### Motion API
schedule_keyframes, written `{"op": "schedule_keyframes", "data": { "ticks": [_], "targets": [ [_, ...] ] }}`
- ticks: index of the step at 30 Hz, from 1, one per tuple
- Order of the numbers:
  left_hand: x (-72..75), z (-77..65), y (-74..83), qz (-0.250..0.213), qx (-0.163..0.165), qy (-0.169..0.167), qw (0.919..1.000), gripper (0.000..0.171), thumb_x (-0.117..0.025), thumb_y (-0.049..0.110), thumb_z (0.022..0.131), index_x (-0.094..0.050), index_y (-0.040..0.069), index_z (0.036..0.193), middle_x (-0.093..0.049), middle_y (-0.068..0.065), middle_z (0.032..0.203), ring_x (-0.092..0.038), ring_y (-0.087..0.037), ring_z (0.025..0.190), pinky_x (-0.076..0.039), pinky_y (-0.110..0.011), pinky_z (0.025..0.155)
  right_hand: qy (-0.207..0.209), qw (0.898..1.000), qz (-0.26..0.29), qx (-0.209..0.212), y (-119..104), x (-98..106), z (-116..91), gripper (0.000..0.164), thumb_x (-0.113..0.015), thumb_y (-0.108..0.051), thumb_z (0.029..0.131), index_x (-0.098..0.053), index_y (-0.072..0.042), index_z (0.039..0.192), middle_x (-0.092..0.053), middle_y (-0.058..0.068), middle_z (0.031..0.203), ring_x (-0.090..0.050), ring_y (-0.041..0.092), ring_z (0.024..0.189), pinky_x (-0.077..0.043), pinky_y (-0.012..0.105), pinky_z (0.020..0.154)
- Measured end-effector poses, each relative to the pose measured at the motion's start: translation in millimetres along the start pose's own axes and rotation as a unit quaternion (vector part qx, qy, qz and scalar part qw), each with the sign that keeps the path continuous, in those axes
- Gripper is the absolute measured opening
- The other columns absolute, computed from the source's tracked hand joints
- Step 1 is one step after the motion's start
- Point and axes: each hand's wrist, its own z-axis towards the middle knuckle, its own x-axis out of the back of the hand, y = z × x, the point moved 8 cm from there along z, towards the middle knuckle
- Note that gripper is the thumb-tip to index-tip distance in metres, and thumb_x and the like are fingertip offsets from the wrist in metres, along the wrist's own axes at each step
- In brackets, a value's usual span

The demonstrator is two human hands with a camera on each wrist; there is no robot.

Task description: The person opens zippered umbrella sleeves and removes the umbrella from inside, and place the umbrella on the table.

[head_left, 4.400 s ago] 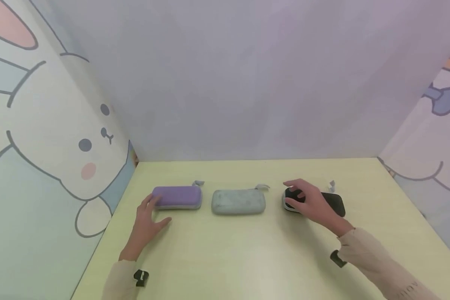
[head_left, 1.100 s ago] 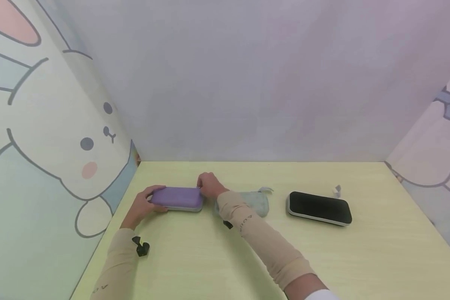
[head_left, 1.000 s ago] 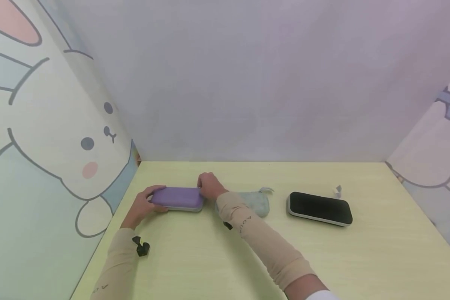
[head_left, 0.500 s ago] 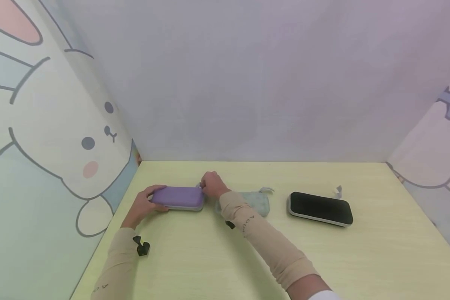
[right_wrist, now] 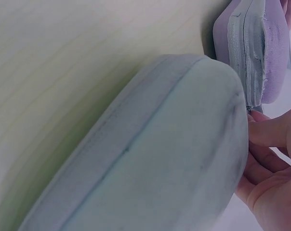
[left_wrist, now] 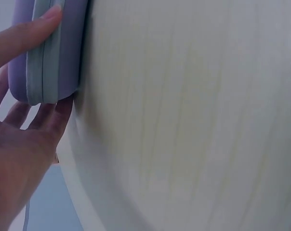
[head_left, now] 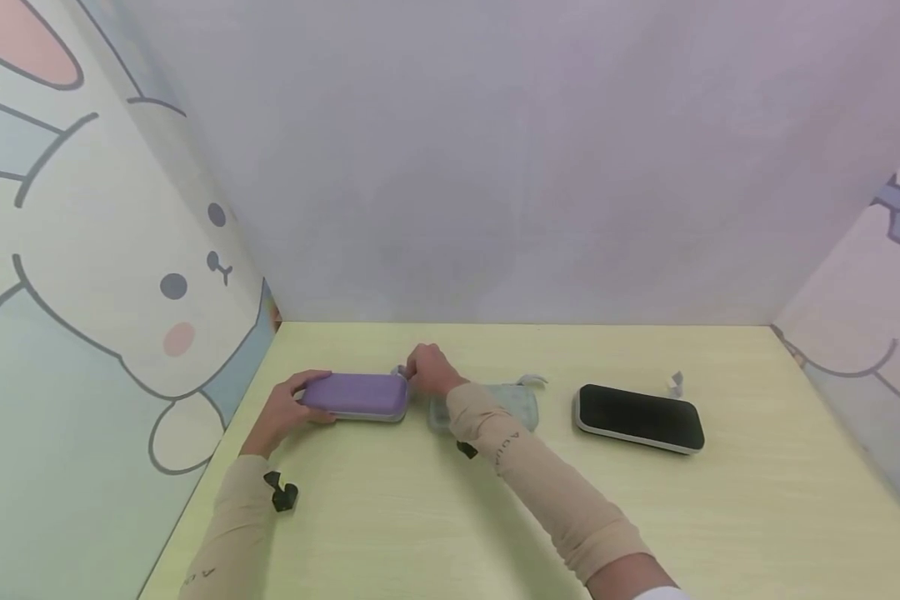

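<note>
- On the left part of the pale counter (head_left: 390, 517), the purple case (head_left: 356, 394) is resting with its long side running left to right, and both hands are working at its ends.
- At its left end, the left hand (head_left: 281, 410) is holding it; from the head, the thumb is showing along the near side and the fingers are partly hidden.
- From the left wrist, that grip is appearing more fully: the thumb is lying across the light grey band (left_wrist: 36, 83), and other fingers are curving behind the case's end.
- At its right end, the right hand (head_left: 431, 371) is reaching in, its back covering its own fingertips in the head view.
- From the right wrist, this grip is showing narrow: thumb and fingers are pinching a small zipper piece (right_wrist: 248, 109), mostly covered, where the dark zip line is ending.
- By those fingers, the head view is showing a grey strap (head_left: 398, 370) at the far right corner.
- Across the right wrist view, the grey-green case (right_wrist: 169, 144) is filling the foreground with its rounded end and seam; from the head, the right sleeve (head_left: 525, 467) is partly covering it.
- Only the head view is showing the black case (head_left: 640, 417), lying slightly turned, well to the right, near a white tag (head_left: 676, 384).
- Seen from above, the purple case is looking smooth and round-cornered; up close, two purple halves are enclosing the band, and the right end is looking woven, with a fuzzy edge.
</note>
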Motion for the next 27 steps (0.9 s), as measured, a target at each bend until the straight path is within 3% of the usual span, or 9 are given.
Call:
{"op": "schedule_keyframes", "data": {
  "ticks": [20, 27],
  "targets": [
    [-0.9, 1.4, 1.2, 0.003, 0.001, 0.003, 1.0, 0.085, -0.09, 0.022, 0.058, -0.052, 0.019, 0.135, -0.036, -0.013, 0.147, -0.03, -0.041, 0.133, -0.028, -0.056, 0.104, -0.002, 0.999, -0.025, 0.029, -1.1, 2.2, -7.9, 0.016, -0.061, 0.013, 0.073, -0.072, 0.001, 0.073, -0.066, 0.006, 0.068, -0.056, 0.016, 0.064, -0.048, 0.024, 0.062],
    [-0.1, -0.3, 0.7, 0.008, 0.007, 0.004, 0.9999, 0.085, -0.089, 0.023, 0.059, -0.052, 0.019, 0.135, -0.035, -0.015, 0.147, -0.03, -0.041, 0.133, -0.027, -0.056, 0.105, -0.006, 0.999, -0.029, 0.038, -2.5, 0.5, -10.7, 0.017, -0.06, 0.013, 0.073, -0.072, 0.001, 0.072, -0.064, 0.003, 0.065, -0.054, 0.013, 0.059, -0.045, 0.021, 0.057]
  ]
}}
